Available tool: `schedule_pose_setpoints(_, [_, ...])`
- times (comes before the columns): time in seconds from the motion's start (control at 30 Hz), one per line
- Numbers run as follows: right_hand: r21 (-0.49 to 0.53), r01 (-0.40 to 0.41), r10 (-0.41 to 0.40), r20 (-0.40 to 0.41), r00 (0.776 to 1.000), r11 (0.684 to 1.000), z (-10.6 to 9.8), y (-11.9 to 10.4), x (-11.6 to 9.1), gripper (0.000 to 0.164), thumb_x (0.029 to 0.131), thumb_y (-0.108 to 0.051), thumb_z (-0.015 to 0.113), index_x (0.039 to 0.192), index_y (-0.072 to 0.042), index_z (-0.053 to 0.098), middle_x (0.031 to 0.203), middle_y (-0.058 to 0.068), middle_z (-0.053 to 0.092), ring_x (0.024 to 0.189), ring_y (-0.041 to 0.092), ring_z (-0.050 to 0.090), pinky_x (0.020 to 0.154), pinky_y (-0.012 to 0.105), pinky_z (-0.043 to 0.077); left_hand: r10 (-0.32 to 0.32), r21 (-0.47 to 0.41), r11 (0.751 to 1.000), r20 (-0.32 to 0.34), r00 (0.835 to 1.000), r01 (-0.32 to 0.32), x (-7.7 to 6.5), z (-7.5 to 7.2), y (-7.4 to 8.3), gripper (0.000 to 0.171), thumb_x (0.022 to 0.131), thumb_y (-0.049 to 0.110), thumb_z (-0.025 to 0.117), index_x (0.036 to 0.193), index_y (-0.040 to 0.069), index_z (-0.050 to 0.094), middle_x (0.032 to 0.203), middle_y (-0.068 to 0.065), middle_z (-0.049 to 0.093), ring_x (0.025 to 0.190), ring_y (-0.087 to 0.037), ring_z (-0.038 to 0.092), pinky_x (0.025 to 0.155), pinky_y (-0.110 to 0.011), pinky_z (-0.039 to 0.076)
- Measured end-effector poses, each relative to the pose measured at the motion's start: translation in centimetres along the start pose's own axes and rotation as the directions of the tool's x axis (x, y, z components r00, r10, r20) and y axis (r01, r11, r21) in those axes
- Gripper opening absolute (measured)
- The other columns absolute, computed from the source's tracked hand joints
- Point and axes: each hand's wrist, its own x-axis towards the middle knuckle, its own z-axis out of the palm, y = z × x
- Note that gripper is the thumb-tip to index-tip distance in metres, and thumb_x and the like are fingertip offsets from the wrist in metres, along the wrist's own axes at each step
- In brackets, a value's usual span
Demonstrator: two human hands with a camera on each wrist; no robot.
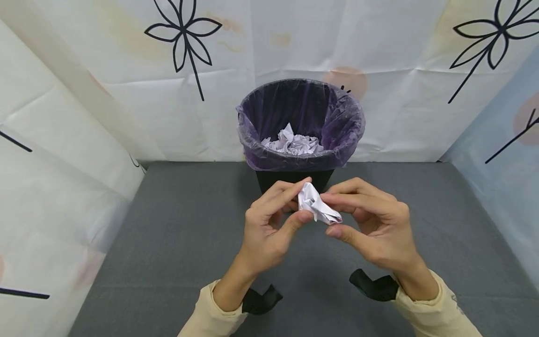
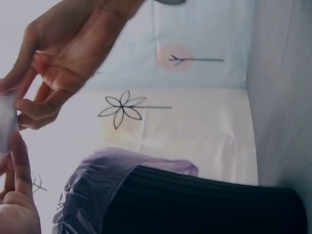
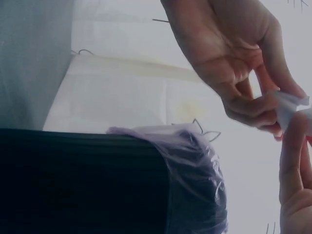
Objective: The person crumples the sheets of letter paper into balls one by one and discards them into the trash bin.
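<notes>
A folded, crumpled piece of white paper [image 1: 316, 205] is held between both hands, in front of the bin. My left hand [image 1: 269, 227] pinches its upper left end between thumb and fingertips. At the lower right end, my right hand [image 1: 376, 222] has its thumb below and its fingers above, pinching the paper. In the left wrist view the paper [image 2: 7, 119] shows only at the left edge. The right wrist view has the paper [image 3: 288, 108] at its right edge, partly behind fingers.
A black bin [image 1: 290, 180] with a purple plastic liner [image 1: 343, 126] stands at the back of the grey tabletop [image 1: 181, 234]. Crumpled white papers [image 1: 294, 144] lie inside it. White sheets with flower drawings [image 1: 227, 117] hang behind and at the sides.
</notes>
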Motion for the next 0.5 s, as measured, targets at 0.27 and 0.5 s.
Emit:
schedule_pose_setpoints(0.27, [-0.024, -0.023, 0.023, 0.014, 1.0, 0.999, -0.4, 0.4, 0.4, 0.039, 0.081, -0.001, 0.084, 0.111, 0.017, 0.068, 0.128, 0.027, 0.06, 0.119, 0.035, 0.058, 0.096, 0.033, 0.054, -0.185, -0.173, 0.967, 0.021, 0.983, 0.186, -0.1, -1.3, 0.0, 0.052, 0.095, 0.022, 0.073, 0.121, -0.021, 0.057, 0.111, -0.037, 0.061, 0.092, -0.016, 0.066, 0.08, -0.03, 0.059])
schedule_pose_setpoints(0.5, [-0.024, -0.051, 0.052, 0.049, 0.997, 0.998, -0.7, 0.9, 0.6, 0.043, 0.08, -0.001, 0.084, 0.116, 0.015, 0.066, 0.14, 0.032, 0.054, 0.134, 0.039, 0.051, 0.105, 0.039, 0.048, -0.288, -0.225, 0.926, 0.092, 0.953, 0.302, 0.2, -2.0, 0.0, 0.054, 0.096, 0.021, 0.073, 0.126, -0.021, 0.057, 0.114, -0.035, 0.06, 0.101, -0.022, 0.066, 0.085, -0.028, 0.057])
